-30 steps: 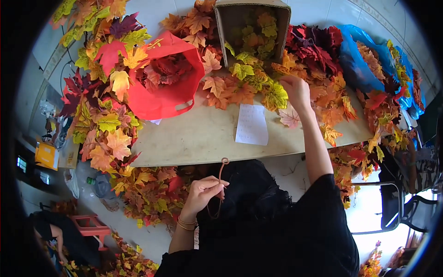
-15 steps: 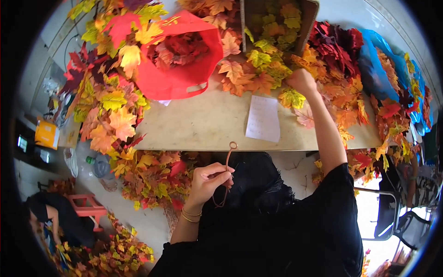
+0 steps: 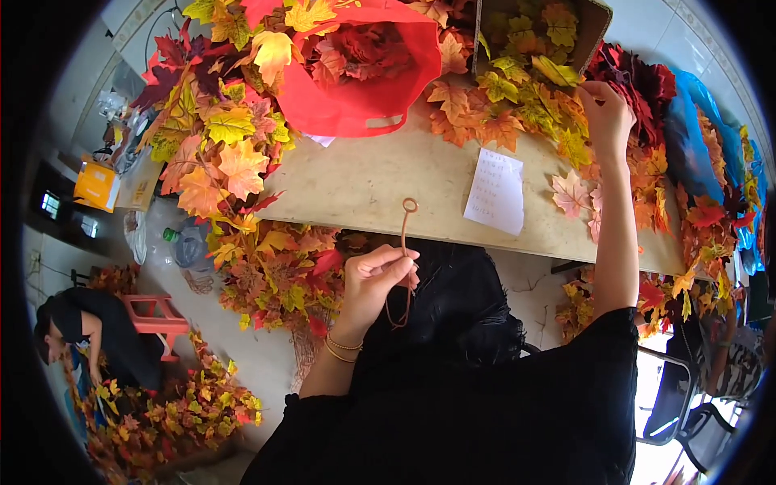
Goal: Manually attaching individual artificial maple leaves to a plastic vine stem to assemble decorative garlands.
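Observation:
My left hand (image 3: 373,284), closed in front of my lap, pinches a thin brown cord-like strand (image 3: 405,222). A small loop tops the strand, and its lower part hangs down in a bend. Reaching over the far right of the table, my right hand (image 3: 608,115) has its fingers pinched at the edge of a yellow-green artificial maple leaf (image 3: 558,71). That leaf is just outside an open cardboard box (image 3: 596,32) with more such leaves in it. Below the hand, a pale pink-orange leaf (image 3: 571,194) lies on the table (image 3: 388,182).
A red bag (image 3: 335,113) of dark red leaves lies at the far left. A written sheet of paper (image 3: 495,191) is near the table's front edge. Blue plastic bags (image 3: 693,137) stand right. Leaf garlands hang at both sides. Another person (image 3: 109,331) bends by a red stool (image 3: 158,319).
My right hand has moved from the leaf pile on the table up and right, and now pinches a yellow-green leaf. The view has shifted; my left hand still holds the strand.

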Demonstrator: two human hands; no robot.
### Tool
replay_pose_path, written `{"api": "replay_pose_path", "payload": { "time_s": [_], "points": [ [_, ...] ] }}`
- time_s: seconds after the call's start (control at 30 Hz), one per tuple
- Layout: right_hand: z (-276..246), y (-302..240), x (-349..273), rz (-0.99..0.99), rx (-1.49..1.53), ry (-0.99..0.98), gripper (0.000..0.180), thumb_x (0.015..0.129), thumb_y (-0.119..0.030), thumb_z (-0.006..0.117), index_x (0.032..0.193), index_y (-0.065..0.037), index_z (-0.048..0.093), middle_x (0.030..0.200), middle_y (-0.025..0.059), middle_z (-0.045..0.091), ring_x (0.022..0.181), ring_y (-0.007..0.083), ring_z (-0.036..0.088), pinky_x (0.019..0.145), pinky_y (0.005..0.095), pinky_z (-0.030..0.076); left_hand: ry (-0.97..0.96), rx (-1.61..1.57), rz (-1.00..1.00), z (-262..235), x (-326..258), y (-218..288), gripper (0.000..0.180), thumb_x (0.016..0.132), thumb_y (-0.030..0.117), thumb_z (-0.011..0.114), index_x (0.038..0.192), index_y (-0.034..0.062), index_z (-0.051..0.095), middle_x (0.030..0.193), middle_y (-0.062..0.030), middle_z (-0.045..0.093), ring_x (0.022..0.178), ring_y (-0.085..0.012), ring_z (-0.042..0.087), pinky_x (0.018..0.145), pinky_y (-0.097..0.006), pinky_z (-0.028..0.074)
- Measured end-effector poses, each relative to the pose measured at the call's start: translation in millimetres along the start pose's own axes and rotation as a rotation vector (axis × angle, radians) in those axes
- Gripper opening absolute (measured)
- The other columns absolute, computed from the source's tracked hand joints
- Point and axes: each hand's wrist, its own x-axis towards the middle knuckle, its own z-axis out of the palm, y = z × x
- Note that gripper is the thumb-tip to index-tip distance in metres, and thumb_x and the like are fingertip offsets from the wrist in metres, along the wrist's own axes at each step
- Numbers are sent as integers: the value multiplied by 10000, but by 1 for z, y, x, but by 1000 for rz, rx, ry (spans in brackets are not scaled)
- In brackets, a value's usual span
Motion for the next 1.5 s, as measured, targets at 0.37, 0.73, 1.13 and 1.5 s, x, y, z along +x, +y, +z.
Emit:
{"api": "replay_pose_path", "payload": {
  "time_s": [0.37,0.73,1.13,1.5],
  "points": [
    [0,-16,-10,267,523,-160,150,802,-103,614,903,7,629,872,34,642,742,54,531,686,180,413,54,-1,-2,3,3,5,156,853,67,550,945,-51,596,736,-69,588,617,-135,578,560,-247,493],
    [-58,-139,-120,-63,778,-521,83,709,44,564,735,-24,526,793,68,640,904,223,611,916,389,410,144,-265,153,14,6,20,160,851,45,554,975,-39,610,812,-80,599,687,-136,586,600,-259,516],
    [-51,-183,-166,82,1100,-457,94,719,-38,691,793,-17,636,782,44,646,759,169,604,890,370,401,145,-69,262,29,-1,23,144,848,24,543,962,-43,601,826,-90,586,705,-155,570,593,-278,515],
    [-54,-183,-168,114,1096,-469,97,717,-47,699,792,-14,648,786,49,653,788,157,610,928,383,372,146,-78,297,30,0,21,146,838,17,562,959,-46,613,856,-80,588,687,-119,571,603,-253,519]
  ]
}}
